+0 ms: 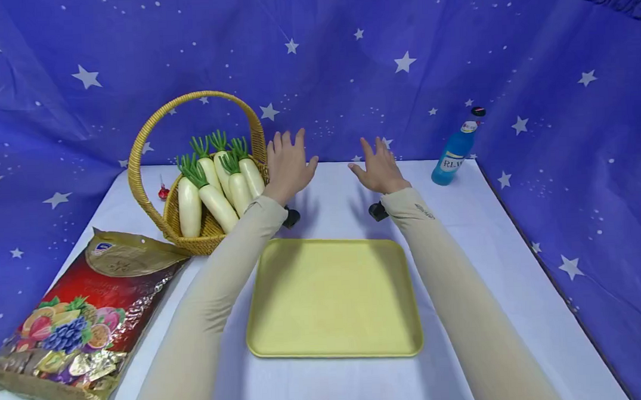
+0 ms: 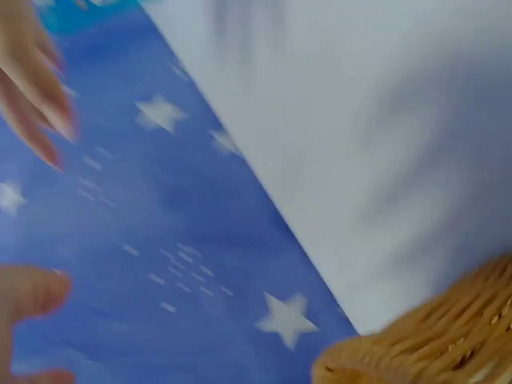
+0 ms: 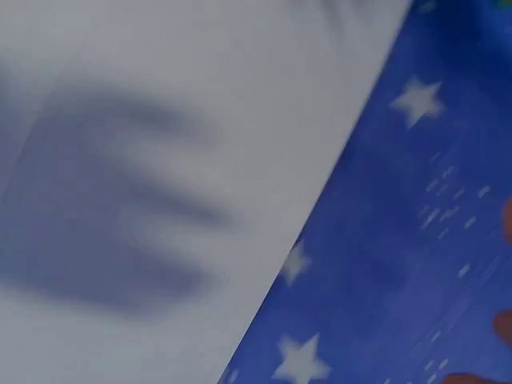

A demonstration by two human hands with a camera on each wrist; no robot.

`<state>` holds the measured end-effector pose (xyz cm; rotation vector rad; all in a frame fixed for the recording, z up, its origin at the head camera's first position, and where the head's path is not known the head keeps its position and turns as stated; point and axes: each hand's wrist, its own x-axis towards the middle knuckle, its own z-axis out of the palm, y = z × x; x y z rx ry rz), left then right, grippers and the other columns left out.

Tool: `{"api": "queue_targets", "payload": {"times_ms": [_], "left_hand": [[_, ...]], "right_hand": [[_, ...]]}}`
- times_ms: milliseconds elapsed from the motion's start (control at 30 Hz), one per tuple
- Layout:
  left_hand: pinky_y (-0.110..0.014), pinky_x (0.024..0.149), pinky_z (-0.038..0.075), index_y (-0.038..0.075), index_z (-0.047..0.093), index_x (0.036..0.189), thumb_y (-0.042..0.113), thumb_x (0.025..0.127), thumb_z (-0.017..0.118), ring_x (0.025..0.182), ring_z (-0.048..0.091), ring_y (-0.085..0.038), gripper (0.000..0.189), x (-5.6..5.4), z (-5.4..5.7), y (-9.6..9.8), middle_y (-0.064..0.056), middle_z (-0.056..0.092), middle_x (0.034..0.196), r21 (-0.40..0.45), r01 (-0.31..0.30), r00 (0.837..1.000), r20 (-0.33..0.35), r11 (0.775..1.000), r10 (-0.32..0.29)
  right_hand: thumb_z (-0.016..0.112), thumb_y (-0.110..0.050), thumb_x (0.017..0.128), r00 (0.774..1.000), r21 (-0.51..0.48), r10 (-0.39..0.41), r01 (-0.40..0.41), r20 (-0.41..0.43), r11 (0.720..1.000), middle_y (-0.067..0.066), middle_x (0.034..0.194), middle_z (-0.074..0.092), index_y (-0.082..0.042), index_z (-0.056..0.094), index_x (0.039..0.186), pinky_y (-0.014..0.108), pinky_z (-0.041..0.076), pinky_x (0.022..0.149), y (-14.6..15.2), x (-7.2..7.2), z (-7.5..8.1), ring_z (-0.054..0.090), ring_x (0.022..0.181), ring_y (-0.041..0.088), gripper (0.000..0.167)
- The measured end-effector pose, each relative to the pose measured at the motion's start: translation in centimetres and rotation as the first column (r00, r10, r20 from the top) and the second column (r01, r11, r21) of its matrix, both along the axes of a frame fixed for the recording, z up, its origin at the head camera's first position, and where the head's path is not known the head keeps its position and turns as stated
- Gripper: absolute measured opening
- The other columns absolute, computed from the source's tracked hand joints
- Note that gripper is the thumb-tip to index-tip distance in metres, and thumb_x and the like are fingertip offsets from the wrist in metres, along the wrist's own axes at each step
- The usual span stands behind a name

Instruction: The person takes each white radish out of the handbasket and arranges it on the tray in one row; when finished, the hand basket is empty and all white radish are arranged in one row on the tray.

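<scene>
Both hands are raised above the far part of the white table, apart from each other, fingers spread and nothing held. My left hand is just right of the wicker basket, its forearm passing in front of the basket's right side. In that basket lie several white radishes with green stems, under a tall arched handle. My right hand is left of a blue glass bottle with a dark cap. Nearer than both hands, a yellow tray lies between the forearms. In the right wrist view only fingertips show.
At the left lies a large red and gold candy bag with fruit pictures. A small red-wrapped lollipop is left of the basket. A blue star-printed cloth hangs behind the white table and along its sides.
</scene>
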<state>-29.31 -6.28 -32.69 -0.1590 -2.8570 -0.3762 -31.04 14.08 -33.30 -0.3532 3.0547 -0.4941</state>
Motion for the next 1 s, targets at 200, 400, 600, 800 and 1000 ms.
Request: {"api": "queue_targets", "payload": {"times_ms": [200,400,600,800,1000], "left_hand": [[-0.045,0.098,0.029,0.01,0.039,0.134,0.037,0.087,0.054,0.121,0.038,-0.033,0.057,7.2,-1.1,-2.6,-0.017,0.043,0.13,0.261,0.025,0.993,-0.122,0.965,0.007],[-0.046,0.091,0.029,0.008,0.039,0.131,0.035,0.083,0.059,0.111,0.038,-0.035,0.058,14.2,-5.3,-7.1,-0.019,0.042,0.123,0.466,-0.101,0.974,-0.133,0.879,0.183],[-0.046,0.086,0.024,0.014,0.041,0.134,0.037,0.081,0.063,0.105,0.026,-0.036,0.062,17.1,-8.8,-10.5,-0.021,0.031,0.115,0.571,-0.3,0.887,-0.129,0.764,0.444],[-0.051,0.091,0.024,0.025,0.039,0.137,0.048,0.083,0.057,0.118,0.018,-0.038,0.061,17.4,-10.4,-11.7,-0.026,0.019,0.131,0.598,-0.401,0.874,0.022,0.694,0.486],[-0.059,0.105,0.012,0.017,0.043,0.127,0.049,0.084,0.055,0.135,-0.001,-0.042,0.055,16.4,-11.2,-12.2,-0.025,-0.006,0.147,0.695,-0.352,0.883,0.025,0.627,0.469]], "right_hand": [[0.048,-0.038,0.091,0.99,-0.116,0.138,-0.134,0.022,0.984,0.025,0.147,0.014,-0.012,0.014,0.145,0.049,0.021,0.109,-2.3,1.9,-0.3,0.017,0.137,0.037,0.069],[0.048,-0.037,0.092,0.965,-0.254,0.262,-0.258,-0.018,0.932,0.017,0.143,0.029,-0.013,0.02,0.144,0.042,0.026,0.109,-5.6,5.0,-1.8,0.029,0.133,0.028,0.065],[0.05,-0.033,0.091,0.944,-0.394,0.32,-0.324,-0.075,0.86,0.012,0.138,0.037,-0.015,0.027,0.142,0.04,0.031,0.106,-9.2,7.3,-3.5,0.037,0.129,0.024,0.058],[0.052,-0.031,0.091,0.917,-0.499,0.374,-0.392,-0.14,0.773,0.009,0.138,0.039,-0.014,0.032,0.14,0.04,0.031,0.106,-12.7,8.3,-4.5,0.037,0.129,0.021,0.056],[0.053,-0.035,0.09,0.907,-0.574,0.4,-0.399,-0.133,0.715,0.005,0.142,0.036,-0.017,0.03,0.141,0.041,0.031,0.106,-15.9,8.0,-5.0,0.035,0.131,0.02,0.06]]}}
